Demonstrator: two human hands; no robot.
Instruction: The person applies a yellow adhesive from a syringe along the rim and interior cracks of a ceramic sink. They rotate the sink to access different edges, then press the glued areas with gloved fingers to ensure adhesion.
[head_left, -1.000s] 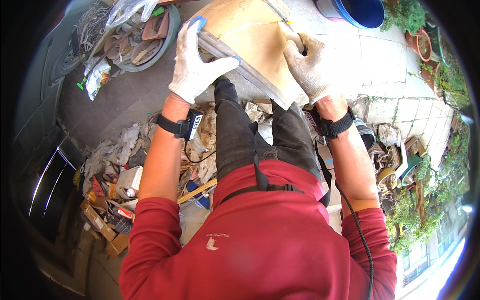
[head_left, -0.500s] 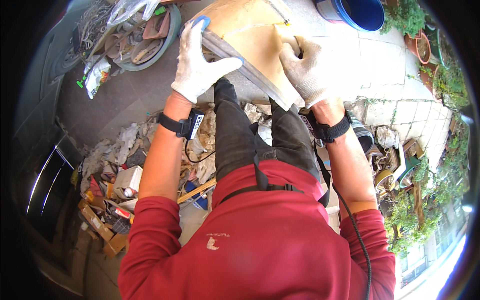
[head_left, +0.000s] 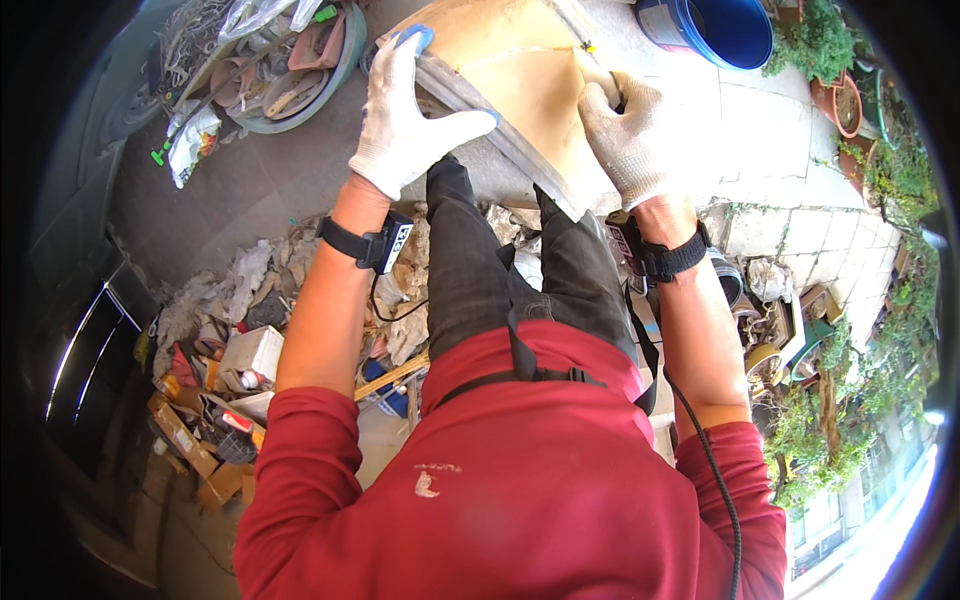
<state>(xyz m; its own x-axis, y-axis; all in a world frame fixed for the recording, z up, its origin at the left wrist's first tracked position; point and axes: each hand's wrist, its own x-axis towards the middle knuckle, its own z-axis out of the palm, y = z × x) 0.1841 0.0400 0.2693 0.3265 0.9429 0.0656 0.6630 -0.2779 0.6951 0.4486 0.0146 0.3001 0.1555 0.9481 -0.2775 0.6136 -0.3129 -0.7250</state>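
A tan, thin-sheeted panel (head_left: pixel 520 85) with a grey strip (head_left: pixel 500 135) along its near edge is tilted in front of my legs. My left hand (head_left: pixel 405 130), in a white glove with blue fingertips, grips the grey strip at its left end, thumb laid along it. My right hand (head_left: pixel 630 135), in a white knit glove, is closed on the panel's right side, where the tan sheet lifts into a curled flap (head_left: pixel 592 72). The fingertips of the right hand are partly hidden behind that flap.
A round tub (head_left: pixel 345 75) of pots and scraps stands at the far left. Beyond my right hand is a blue bucket (head_left: pixel 725 35). Rubble and scraps (head_left: pixel 235 350) lie left of my legs. Potted plants (head_left: pixel 850 105) and a leafy shrub (head_left: pixel 815 440) line the right.
Both hands have shifted slightly right, the right hand a little more. The curled flap has moved right with it. Both hands keep their hold on the panel.
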